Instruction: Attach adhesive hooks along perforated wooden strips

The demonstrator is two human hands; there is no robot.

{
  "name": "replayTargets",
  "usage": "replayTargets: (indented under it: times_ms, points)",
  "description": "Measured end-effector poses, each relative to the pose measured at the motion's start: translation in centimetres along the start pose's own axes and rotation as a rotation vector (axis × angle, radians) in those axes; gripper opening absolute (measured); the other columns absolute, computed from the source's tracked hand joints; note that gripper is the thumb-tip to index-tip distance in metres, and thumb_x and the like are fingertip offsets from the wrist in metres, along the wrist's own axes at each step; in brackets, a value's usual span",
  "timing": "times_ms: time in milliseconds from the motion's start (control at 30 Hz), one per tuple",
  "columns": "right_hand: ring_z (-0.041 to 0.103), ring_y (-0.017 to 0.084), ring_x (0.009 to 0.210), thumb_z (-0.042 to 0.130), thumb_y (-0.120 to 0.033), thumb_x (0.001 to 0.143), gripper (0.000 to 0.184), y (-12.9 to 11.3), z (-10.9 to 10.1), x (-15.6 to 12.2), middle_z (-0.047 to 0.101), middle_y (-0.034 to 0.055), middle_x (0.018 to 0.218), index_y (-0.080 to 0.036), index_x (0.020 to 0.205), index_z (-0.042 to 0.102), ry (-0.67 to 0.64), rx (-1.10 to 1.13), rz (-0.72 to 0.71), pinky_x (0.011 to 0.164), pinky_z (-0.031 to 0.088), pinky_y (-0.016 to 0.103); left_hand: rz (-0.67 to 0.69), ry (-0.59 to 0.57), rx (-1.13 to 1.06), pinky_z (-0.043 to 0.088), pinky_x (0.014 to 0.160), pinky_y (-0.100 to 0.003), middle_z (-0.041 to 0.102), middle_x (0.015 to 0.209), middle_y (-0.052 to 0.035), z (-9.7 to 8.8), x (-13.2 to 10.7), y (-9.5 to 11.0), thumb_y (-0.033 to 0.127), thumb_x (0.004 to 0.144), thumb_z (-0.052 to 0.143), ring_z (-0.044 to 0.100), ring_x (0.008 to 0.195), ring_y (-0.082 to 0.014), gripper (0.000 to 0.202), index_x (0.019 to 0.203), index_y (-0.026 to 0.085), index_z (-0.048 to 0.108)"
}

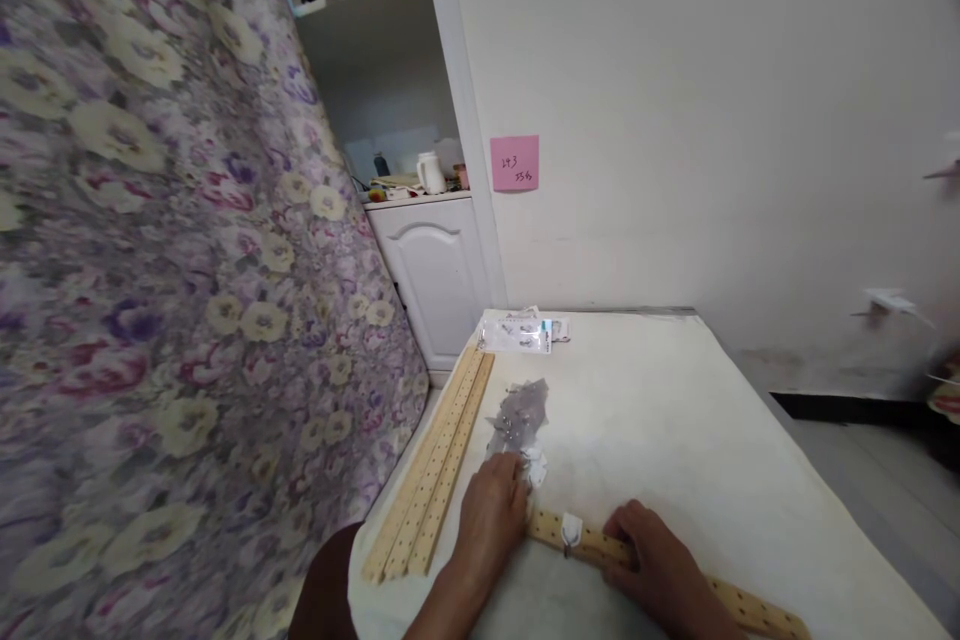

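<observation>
A long wooden strip with rows of small holes (pixel 742 603) lies across the near part of the white table (pixel 675 420). My right hand (pixel 654 565) rests on top of it, fingers curled down over the wood. A small white clip (pixel 571 532) sits on the strip between my hands. My left hand (pixel 492 516) lies at the strip's left end, fingers bent down onto a crumpled clear plastic bag (pixel 519 417) with small parts in it.
Three more perforated wooden strips (pixel 439 465) lie side by side along the table's left edge. A flat clear packet (pixel 521 331) lies at the far edge. A flowered mattress (pixel 150 270) leans at left. A white cupboard (pixel 435 260) and a pink note (pixel 514 163) are behind.
</observation>
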State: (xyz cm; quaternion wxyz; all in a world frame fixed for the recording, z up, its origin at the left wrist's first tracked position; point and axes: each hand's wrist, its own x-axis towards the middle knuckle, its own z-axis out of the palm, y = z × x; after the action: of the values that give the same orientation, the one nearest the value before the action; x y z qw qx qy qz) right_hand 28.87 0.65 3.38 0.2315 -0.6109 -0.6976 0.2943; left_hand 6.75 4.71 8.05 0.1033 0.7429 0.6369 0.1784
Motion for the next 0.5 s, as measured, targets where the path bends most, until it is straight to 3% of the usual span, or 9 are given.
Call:
replayTargets:
  times_ms: [267,400,500]
  points:
    - [0.056,0.019,0.085,0.056,-0.016,0.061,0.019,0.0,0.0,0.2,0.061,0.0015,0.089,-0.023,0.079,0.056,-0.015,-0.012,0.002,0.074,0.039,0.027,-0.029,-0.115,0.083,0.040,0.084,-0.028,0.061,0.106,-0.0089,2.4,3.4,0.1,0.010,0.076,0.050,0.058,0.099,-0.0207,0.020,0.093,0.018,0.058]
    - [0.056,0.019,0.086,0.056,-0.015,0.060,0.020,0.0,0.1,0.2,0.062,0.0017,0.089,-0.022,0.079,0.056,0.019,-0.029,0.008,0.073,0.039,0.027,-0.017,-0.093,0.032,0.041,0.082,-0.027,0.064,0.097,-0.0088,3.2,4.1,1.0,0.006,0.076,0.046,0.059,0.093,-0.0191,0.020,0.087,0.016,0.059]
    - [0.056,0.020,0.087,0.056,-0.016,0.061,0.021,-0.2,-0.1,0.2,0.062,0.0027,0.090,-0.022,0.081,0.056,0.014,-0.022,0.016,0.073,0.039,0.027,0.028,-0.079,-0.051,0.043,0.076,-0.024,0.065,0.087,-0.0041,3.4,4.6,1.9,0.007,0.078,0.042,0.060,0.084,-0.0158,0.023,0.090,0.017,0.059]
